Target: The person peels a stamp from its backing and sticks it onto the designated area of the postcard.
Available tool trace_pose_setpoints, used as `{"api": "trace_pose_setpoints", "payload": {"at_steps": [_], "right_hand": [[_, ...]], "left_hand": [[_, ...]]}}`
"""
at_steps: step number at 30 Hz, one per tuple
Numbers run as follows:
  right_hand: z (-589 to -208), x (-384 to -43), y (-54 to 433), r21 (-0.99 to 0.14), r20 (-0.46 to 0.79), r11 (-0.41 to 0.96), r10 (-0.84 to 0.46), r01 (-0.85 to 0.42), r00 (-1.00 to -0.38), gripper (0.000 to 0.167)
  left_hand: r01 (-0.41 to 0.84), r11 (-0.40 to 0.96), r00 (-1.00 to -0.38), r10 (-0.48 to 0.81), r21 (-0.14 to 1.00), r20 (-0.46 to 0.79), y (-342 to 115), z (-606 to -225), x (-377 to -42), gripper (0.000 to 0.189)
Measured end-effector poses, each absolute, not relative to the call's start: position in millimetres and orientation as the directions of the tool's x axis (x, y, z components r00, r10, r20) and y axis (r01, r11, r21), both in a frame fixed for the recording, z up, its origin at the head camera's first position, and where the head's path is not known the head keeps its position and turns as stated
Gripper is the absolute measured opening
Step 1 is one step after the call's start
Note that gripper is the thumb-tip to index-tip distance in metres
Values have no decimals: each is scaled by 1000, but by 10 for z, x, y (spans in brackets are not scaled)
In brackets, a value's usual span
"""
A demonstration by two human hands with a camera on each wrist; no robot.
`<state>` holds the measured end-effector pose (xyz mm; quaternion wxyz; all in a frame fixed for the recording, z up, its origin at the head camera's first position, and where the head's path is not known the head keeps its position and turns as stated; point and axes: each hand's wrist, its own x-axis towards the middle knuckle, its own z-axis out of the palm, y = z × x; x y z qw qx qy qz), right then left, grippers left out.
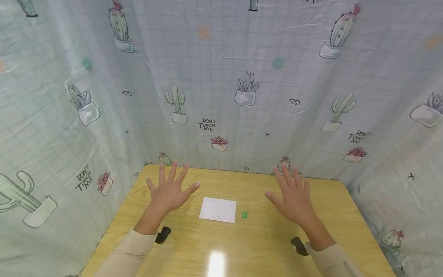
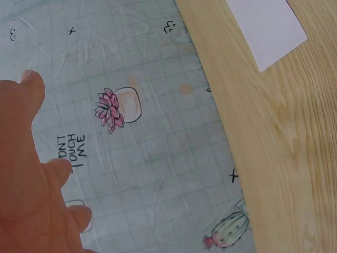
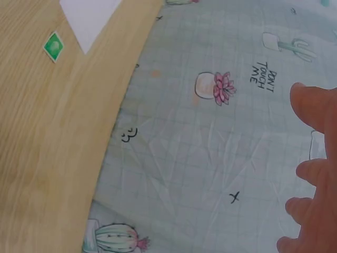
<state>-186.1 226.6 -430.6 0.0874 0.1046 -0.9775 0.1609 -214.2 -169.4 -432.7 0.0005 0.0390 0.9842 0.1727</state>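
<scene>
We are holding left hand [image 1: 169, 195] and right hand [image 1: 294, 200] spread, gripping nothing; between them, white paper [image 1: 218, 209] is lying beside a green square [image 1: 244, 215] on the table [image 1: 188, 246], cactus curtain [image 1: 221, 57] hanging behind.

Left hand [image 2: 26, 179], white paper [image 2: 271, 29] on table [image 2: 287, 137], printed cloth [image 2: 163, 153]
</scene>
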Motion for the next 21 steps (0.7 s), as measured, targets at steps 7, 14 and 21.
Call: {"api": "trace_pose_setpoints", "payload": {"at_steps": [7,14,21], "right_hand": [[-4396,-1847,2203,-284,195,931,-178,-229,-965,86],[-4502,-1867,2119,-276,231,927,-193,-254,-954,84],[-4592,-1874,2025,-259,240,927,-209,-270,-948,85]], "left_hand": [[81,936,-997,80,342,16,-1656,-4397,-2112,93],[85,940,-996,85,330,13,-1593,-4507,-2110,93],[90,945,-996,85,314,28,-1552,-4599,-2089,93]]}}
